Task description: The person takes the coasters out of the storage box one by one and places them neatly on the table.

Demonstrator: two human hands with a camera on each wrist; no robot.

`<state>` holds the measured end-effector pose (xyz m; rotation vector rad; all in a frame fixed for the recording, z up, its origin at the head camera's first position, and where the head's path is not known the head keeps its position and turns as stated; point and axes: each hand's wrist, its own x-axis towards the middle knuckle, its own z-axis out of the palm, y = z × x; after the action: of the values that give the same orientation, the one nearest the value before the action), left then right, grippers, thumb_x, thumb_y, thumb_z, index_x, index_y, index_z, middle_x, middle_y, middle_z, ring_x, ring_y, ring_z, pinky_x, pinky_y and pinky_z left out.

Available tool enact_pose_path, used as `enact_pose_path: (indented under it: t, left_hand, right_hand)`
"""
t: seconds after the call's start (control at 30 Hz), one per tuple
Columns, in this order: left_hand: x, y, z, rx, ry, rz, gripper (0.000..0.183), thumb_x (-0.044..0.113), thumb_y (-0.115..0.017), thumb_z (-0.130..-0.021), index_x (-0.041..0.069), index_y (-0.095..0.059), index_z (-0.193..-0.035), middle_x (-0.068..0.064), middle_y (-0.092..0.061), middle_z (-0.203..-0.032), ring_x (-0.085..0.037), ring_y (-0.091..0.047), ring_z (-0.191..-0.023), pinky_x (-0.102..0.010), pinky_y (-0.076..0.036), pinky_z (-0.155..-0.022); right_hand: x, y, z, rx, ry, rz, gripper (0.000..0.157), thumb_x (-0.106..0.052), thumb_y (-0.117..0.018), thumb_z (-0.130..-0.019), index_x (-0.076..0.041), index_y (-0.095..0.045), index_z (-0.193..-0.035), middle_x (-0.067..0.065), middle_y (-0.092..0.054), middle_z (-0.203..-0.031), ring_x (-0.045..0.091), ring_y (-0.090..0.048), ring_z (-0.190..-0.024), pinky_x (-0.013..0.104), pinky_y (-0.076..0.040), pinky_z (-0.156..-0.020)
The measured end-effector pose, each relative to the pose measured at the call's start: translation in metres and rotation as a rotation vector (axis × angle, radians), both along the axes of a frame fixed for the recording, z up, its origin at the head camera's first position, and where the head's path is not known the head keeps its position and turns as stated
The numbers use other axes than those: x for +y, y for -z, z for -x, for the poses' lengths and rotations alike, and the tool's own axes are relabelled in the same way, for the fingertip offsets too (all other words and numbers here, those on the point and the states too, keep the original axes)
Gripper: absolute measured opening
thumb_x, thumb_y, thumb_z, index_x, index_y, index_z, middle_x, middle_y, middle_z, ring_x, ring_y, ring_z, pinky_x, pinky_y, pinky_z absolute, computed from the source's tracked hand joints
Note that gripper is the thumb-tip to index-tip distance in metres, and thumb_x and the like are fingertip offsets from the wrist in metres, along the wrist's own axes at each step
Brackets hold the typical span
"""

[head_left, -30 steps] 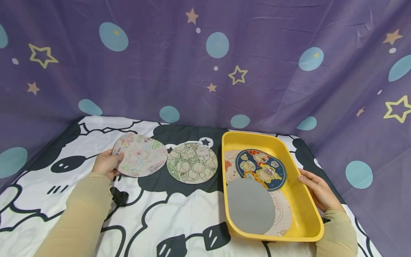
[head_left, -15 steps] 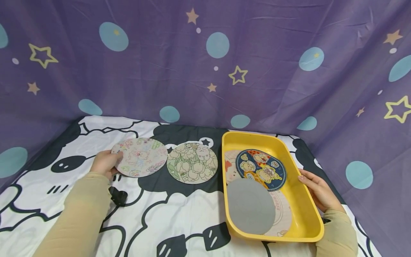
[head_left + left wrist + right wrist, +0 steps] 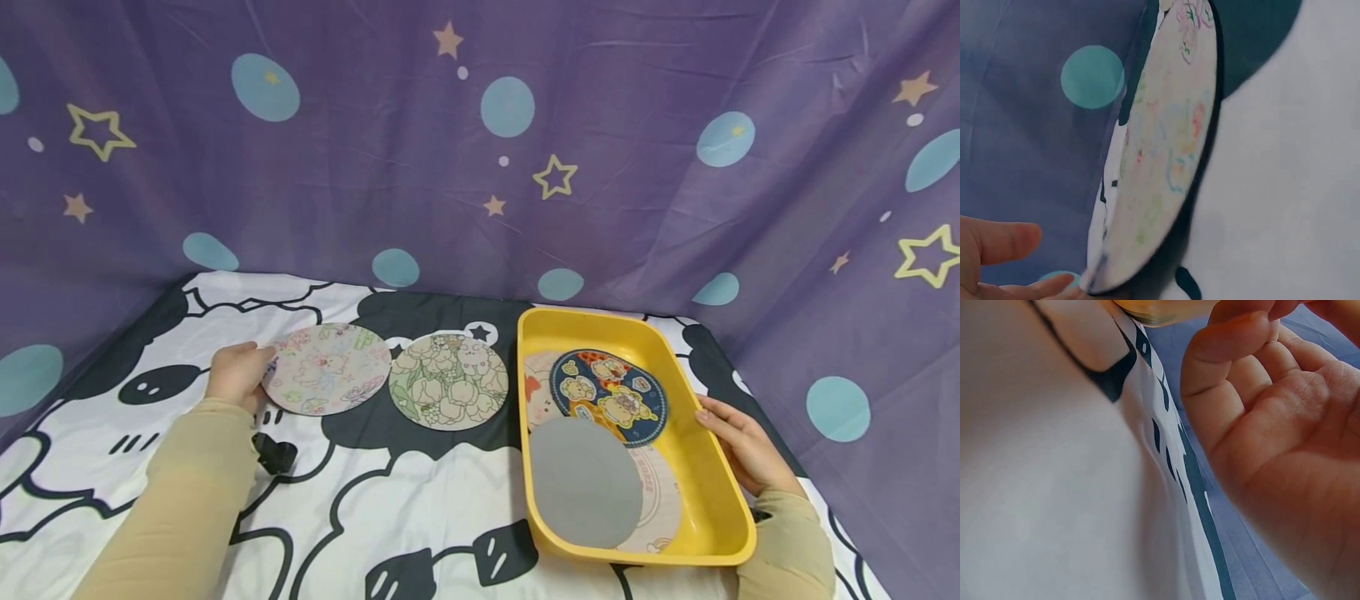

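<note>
A pale round mat (image 3: 326, 369) with pastel doodles lies at the left of the cloth. My left hand (image 3: 238, 375) is at its left edge. In the left wrist view the thumb (image 3: 1013, 242) stands apart from the mat, while the other fingers reach its rim, partly out of frame. Touching or nearly touching this mat on its right is a green floral round mat (image 3: 450, 382). My right hand (image 3: 750, 446) holds the right rim of a yellow tray (image 3: 705, 492), its thumb and fingers curled at the edge.
Inside the tray lie a dark blue round mat (image 3: 611, 396) with cartoon bears, a plain grey one (image 3: 585, 483), and pinkish mat (image 3: 660, 500) surfaces partly under them. A black-and-white cartoon cloth (image 3: 420, 500) covers the table. Behind it hangs a purple curtain (image 3: 375, 150).
The doodle mat's tilted far side has come down onto the cloth. My left hand has let go of it and shifted slightly left. The right hand and tray have stayed put.
</note>
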<state>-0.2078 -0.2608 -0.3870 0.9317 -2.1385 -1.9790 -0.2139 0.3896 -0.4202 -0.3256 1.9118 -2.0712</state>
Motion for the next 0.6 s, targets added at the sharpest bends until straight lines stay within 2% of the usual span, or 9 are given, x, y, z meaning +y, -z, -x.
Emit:
enact_pose_path:
  t: [0.1,0.3,0.47,0.6]
  left_hand:
    - [0.004,-0.004,0.0,0.016,-0.004,0.002,0.07,0.019,-0.04,-0.102,-0.004,-0.002,-0.156,-0.024,-0.006,-0.164,-0.036,-0.012,-0.151,-0.047,-0.02,-0.123]
    - [0.012,-0.012,-0.002,0.031,0.04,0.059,0.075,0.024,-0.042,-0.101,-0.005,0.0,-0.156,-0.026,-0.006,-0.163,-0.041,-0.014,-0.15,-0.052,-0.02,-0.123]
    - [0.015,-0.014,-0.001,0.033,0.044,0.075,0.075,0.024,-0.042,-0.101,-0.006,0.0,-0.155,-0.025,-0.002,-0.164,-0.043,-0.012,-0.15,-0.055,-0.019,-0.122]
    - [0.022,-0.016,0.001,0.039,0.05,0.096,0.073,0.024,-0.041,-0.102,-0.007,-0.001,-0.155,-0.026,-0.002,-0.164,-0.042,-0.012,-0.15,-0.053,-0.017,-0.123]
  right_hand:
    - [0.0,0.0,0.0,0.0,0.002,-0.001,0.034,-0.009,-0.039,-0.107,-0.026,-0.065,-0.122,-0.006,-0.072,-0.113,0.01,-0.071,-0.097,0.027,-0.06,-0.081]
    - [0.0,0.001,0.0,-0.005,0.001,0.016,0.034,-0.009,-0.039,-0.107,-0.024,-0.065,-0.122,-0.005,-0.073,-0.113,0.01,-0.071,-0.097,0.027,-0.06,-0.081]
    - [0.0,0.001,0.0,0.001,0.003,0.011,0.034,-0.009,-0.039,-0.107,-0.025,-0.065,-0.122,-0.006,-0.073,-0.113,0.01,-0.071,-0.097,0.027,-0.06,-0.081]
    - [0.0,0.001,0.0,0.002,0.007,0.008,0.034,-0.009,-0.039,-0.107,-0.025,-0.065,-0.122,-0.006,-0.073,-0.113,0.01,-0.071,-0.097,0.027,-0.06,-0.081]
